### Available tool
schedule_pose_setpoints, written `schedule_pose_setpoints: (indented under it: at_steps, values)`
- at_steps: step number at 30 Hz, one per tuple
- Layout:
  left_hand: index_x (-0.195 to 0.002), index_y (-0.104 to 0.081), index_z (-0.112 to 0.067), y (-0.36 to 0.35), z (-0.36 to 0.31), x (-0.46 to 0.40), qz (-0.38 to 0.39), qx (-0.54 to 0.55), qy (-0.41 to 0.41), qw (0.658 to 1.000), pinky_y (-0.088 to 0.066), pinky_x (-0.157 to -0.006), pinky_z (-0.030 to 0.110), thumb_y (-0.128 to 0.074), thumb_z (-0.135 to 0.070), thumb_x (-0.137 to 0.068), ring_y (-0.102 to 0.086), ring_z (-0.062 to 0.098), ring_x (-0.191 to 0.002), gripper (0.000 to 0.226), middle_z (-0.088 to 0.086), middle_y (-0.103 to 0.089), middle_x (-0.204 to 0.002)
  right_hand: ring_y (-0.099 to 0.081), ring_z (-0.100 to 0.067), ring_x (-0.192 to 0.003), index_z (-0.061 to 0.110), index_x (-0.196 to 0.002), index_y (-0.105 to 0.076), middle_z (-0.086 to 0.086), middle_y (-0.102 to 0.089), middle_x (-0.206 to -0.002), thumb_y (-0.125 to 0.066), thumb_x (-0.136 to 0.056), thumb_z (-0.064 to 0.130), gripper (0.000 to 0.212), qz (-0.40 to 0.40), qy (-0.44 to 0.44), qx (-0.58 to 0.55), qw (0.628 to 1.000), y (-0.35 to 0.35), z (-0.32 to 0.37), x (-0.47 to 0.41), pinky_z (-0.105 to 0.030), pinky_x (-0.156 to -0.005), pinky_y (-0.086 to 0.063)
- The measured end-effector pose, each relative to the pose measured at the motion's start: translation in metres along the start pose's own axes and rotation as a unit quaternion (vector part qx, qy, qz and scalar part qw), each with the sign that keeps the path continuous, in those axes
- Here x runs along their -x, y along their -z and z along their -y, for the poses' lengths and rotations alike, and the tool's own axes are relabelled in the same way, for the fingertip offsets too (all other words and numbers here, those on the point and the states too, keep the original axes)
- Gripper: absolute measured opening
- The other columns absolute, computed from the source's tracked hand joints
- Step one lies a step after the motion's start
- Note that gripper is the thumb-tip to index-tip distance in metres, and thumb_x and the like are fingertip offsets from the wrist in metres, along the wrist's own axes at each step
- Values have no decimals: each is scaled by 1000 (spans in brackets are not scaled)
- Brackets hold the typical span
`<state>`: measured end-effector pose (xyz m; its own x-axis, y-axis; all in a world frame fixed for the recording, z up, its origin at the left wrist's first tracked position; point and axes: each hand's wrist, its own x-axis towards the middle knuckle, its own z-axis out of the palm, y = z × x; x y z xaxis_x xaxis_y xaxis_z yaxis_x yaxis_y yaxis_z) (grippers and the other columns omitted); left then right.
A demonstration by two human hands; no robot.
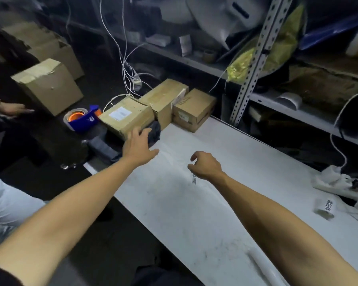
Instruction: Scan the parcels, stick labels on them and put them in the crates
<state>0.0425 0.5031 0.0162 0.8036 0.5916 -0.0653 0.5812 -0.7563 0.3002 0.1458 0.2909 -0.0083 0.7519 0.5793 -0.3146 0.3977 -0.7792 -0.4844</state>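
Three cardboard parcels stand in a row at the far end of the white table (194,203): a labelled parcel (125,117) on the left, a long parcel (163,98) in the middle and a "Hello" parcel (194,109) on the right. My left hand (137,146) stretches out with spread fingers, its fingertips at the near edge of the labelled parcel and over a dark cloth (154,131). Over the table's middle hovers my right hand (205,164), fingers loosely curled and holding nothing. A small printed label strip (194,178) lies on the table just under it.
A blue tape dispenser (84,119) sits left of the parcels. More cardboard boxes (49,85) stand at the far left, where another person's hand (12,109) reaches in. A power strip (339,186) and a label roll (326,206) lie at the right. Metal shelving (254,65) lines the back.
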Motion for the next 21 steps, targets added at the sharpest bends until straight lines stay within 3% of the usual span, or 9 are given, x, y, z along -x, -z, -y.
schedule_pose_setpoints:
  at_steps: [3,6,8,12,16,18,21]
  values:
    - [-150,-32,-32,28,34,-47,-15,-18,19,1000,-24,-116,55,-82,-56,-72,-12,41,-146,95,15,-12,-160,-60,-22,-110,21,-124,-61,1,-67,-120,-59,-89,29,36,3,4,-2,1000,-8,33,-29,-32,-79,-46]
    - [-156,-20,-39,47,67,-89,43,-3,76,996,-5,-121,58,-80,-69,-66,10,42,-151,113,14,9,-166,-61,-20,-111,23,-124,-62,2,-69,-118,-58,-88,29,37,6,4,0,1000,-11,54,-50,-33,-79,-50]
    - [-158,-13,-40,50,87,-111,71,-17,95,993,-1,-121,58,-78,-78,-59,16,44,-151,125,15,14,-166,-61,-19,-108,23,-124,-62,3,-70,-115,-58,-88,29,37,11,0,-8,1000,-12,62,-59,-32,-77,-50]
    - [-160,5,-32,48,106,-133,111,-1,132,985,-6,-121,61,-80,-78,-54,6,48,-151,143,22,5,-165,-63,-19,-95,21,-123,-63,4,-68,-95,-59,-86,26,37,14,-22,-68,997,-15,65,-68,-34,-76,-53]
    - [-159,-1,-28,49,93,-134,61,52,127,989,-15,-116,66,-86,-65,-60,-15,48,-145,135,26,-19,-157,-67,-22,-97,14,-128,-61,-1,-68,-97,-63,-92,35,42,14,-27,-159,987,-22,65,-74,-38,-84,-56]
    - [-158,-4,-29,45,79,-124,32,66,114,991,-16,-115,64,-86,-63,-58,-19,44,-142,134,24,-25,-152,-68,-22,-99,12,-136,-55,-7,-69,-107,-67,-92,49,59,31,-46,-288,956,-22,73,-73,-40,-87,-58]
    - [-159,-4,-29,36,53,-94,19,91,94,991,-19,-113,59,-86,-65,-56,-21,40,-139,136,22,-28,-147,-61,-29,-119,15,-156,-28,-15,-55,-139,-70,-85,60,94,54,-109,-473,872,-15,82,-70,-43,-97,-56]
